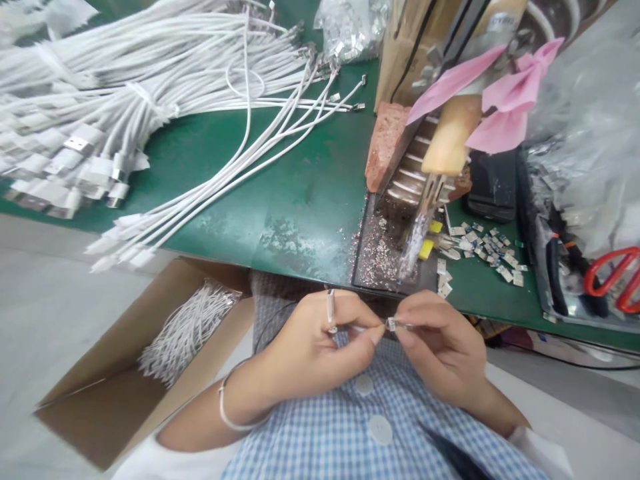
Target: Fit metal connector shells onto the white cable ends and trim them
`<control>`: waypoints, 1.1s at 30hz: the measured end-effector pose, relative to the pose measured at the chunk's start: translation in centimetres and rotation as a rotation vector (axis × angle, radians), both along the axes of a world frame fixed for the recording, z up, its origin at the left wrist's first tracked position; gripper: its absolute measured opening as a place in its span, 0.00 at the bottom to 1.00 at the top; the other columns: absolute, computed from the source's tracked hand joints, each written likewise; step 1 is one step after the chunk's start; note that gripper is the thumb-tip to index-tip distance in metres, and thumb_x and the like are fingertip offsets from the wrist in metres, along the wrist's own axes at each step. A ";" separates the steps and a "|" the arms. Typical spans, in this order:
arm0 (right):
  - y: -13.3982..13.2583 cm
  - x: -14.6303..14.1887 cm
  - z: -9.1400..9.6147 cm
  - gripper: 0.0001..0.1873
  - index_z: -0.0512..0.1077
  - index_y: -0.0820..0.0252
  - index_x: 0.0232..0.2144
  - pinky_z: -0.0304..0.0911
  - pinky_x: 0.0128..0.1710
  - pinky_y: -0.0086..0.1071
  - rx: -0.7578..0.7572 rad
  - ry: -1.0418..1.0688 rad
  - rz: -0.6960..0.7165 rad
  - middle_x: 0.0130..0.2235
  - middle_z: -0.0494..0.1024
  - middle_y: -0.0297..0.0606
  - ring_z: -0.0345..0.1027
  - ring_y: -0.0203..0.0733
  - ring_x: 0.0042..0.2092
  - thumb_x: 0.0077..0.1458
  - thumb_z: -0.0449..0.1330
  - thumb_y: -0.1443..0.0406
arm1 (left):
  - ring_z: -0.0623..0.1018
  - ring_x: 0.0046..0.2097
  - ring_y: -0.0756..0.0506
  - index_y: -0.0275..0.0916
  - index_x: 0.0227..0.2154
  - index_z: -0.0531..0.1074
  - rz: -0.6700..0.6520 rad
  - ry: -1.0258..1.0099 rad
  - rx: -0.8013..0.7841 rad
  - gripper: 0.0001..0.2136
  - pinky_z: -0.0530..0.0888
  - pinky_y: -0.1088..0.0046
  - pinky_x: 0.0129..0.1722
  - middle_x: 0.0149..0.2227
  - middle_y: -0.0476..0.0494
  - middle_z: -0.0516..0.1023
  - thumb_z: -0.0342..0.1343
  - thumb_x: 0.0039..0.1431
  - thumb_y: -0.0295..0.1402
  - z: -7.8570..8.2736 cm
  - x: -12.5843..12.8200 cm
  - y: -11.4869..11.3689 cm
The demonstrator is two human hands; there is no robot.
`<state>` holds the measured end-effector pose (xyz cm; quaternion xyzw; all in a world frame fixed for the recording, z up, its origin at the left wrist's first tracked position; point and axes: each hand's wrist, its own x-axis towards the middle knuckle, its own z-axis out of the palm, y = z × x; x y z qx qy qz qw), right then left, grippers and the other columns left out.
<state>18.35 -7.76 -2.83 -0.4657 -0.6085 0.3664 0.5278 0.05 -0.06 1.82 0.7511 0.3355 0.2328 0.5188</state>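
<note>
My left hand [330, 340] is closed in a pinch, thumb against forefinger, on what looks like the end of a thin white cable; most of it is hidden by the fingers. Facing it, my right hand [443, 340] pinches a small metal connector [391, 325] between thumb and fingertips. The connector meets the tips of the left fingers, just in front of the table edge. Beyond the hands, a soldering iron [435, 173] with a wooden handle rests in a coil stand, its tip pointing down over a dark tray [383, 247] speckled with solder bits.
Several loose connectors [487, 250] lie right of the iron, near red-handled scissors [613, 280] and a black box [493, 183]. White USB cables [200, 193] cover the left of the green table [310, 173]. Below it, a cardboard box [95, 407] holds more cables. A brick [387, 143] stands beside the stand.
</note>
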 end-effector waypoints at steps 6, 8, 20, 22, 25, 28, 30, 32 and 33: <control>-0.4 0.2 0.4 0.14 0.73 0.55 0.46 0.64 0.25 0.29 0.007 -0.014 -0.048 0.30 0.71 0.35 0.67 0.39 0.30 0.58 0.59 0.71 | 0.66 0.21 0.56 0.34 0.24 0.75 -0.012 -0.056 0.023 0.07 0.67 0.82 0.24 0.21 0.52 0.73 0.56 0.55 0.22 -0.8 -0.1 -0.1; -0.6 0.4 1.0 0.15 0.73 0.55 0.48 0.64 0.24 0.29 0.043 -0.103 -0.086 0.28 0.71 0.34 0.66 0.38 0.28 0.59 0.59 0.70 | 0.66 0.21 0.56 0.34 0.24 0.74 -0.007 -0.095 0.035 0.07 0.67 0.82 0.24 0.21 0.52 0.74 0.55 0.55 0.22 -1.4 -0.1 -0.2; -0.6 -0.1 1.6 0.21 0.71 0.56 0.54 0.71 0.27 0.31 0.130 -0.373 -0.016 0.33 0.76 0.39 0.70 0.40 0.30 0.59 0.58 0.70 | 0.72 0.24 0.54 0.34 0.28 0.76 0.014 -0.017 0.071 0.04 0.71 0.81 0.28 0.24 0.50 0.77 0.58 0.56 0.22 -1.6 -0.3 -0.7; -0.7 -0.1 1.4 0.20 0.71 0.57 0.54 0.71 0.28 0.32 0.140 -0.384 -0.017 0.33 0.76 0.40 0.70 0.40 0.31 0.59 0.58 0.70 | 0.71 0.23 0.54 0.34 0.29 0.77 0.032 -0.022 0.089 0.04 0.71 0.80 0.28 0.24 0.50 0.77 0.58 0.56 0.22 -1.9 -0.3 -0.8; -0.9 -0.1 1.3 0.21 0.71 0.58 0.54 0.72 0.29 0.32 0.152 -0.399 -0.019 0.34 0.75 0.41 0.70 0.41 0.32 0.58 0.58 0.70 | 0.71 0.23 0.54 0.34 0.30 0.77 0.051 -0.043 0.107 0.04 0.70 0.80 0.27 0.24 0.50 0.78 0.58 0.57 0.22 -2.3 -0.3 -0.9; -0.8 0.0 1.3 0.21 0.71 0.57 0.55 0.72 0.29 0.32 0.151 -0.391 -0.015 0.34 0.76 0.41 0.70 0.41 0.32 0.58 0.58 0.70 | 0.71 0.23 0.54 0.33 0.30 0.77 0.039 -0.083 0.118 0.04 0.69 0.80 0.26 0.24 0.49 0.77 0.57 0.57 0.22 -2.6 -0.4 -1.0; -0.7 0.0 1.4 0.21 0.71 0.58 0.55 0.71 0.28 0.32 0.137 -0.378 -0.004 0.33 0.76 0.40 0.70 0.40 0.31 0.59 0.58 0.69 | 0.72 0.24 0.54 0.33 0.30 0.77 0.020 -0.095 0.134 0.05 0.69 0.80 0.27 0.24 0.49 0.77 0.57 0.57 0.22 -2.6 -0.4 -1.0; -0.6 0.0 1.6 0.20 0.72 0.58 0.55 0.70 0.28 0.31 0.121 -0.368 0.008 0.33 0.76 0.40 0.70 0.40 0.30 0.59 0.58 0.68 | 0.72 0.24 0.53 0.34 0.29 0.77 0.011 -0.085 0.151 0.05 0.69 0.80 0.27 0.23 0.50 0.76 0.57 0.57 0.22 -2.6 -0.5 -0.9; -0.5 0.0 1.6 0.20 0.72 0.58 0.55 0.70 0.27 0.31 0.115 -0.363 0.012 0.32 0.76 0.39 0.70 0.40 0.30 0.60 0.58 0.67 | 0.72 0.24 0.53 0.35 0.29 0.77 0.007 -0.077 0.156 0.05 0.69 0.79 0.27 0.23 0.50 0.75 0.57 0.57 0.22 -2.5 -0.5 -0.9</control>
